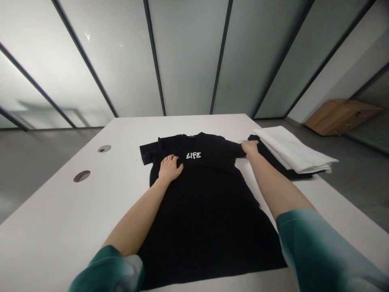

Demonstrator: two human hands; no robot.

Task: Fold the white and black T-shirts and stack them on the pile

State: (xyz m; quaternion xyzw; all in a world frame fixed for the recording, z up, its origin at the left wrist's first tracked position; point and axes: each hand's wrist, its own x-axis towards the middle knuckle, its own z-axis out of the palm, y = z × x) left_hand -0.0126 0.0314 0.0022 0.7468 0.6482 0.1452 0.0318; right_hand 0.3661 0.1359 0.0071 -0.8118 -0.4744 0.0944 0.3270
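Our left hand (170,168) lies open on a black T-shirt (200,215) (printed "LIFE"). Our right hand (249,148) grips its sleeve (227,148).

The left hand (170,169) lies flat with fingers spread; the right hand (251,148) stretches farther out, fingers curled.

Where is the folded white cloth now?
In the head view, the folded white cloth sits on a black garment at the right edge of the white table, right of the right hand.

Soft, even light glows through the frosted glass wall (188,56); the edges bow outward.
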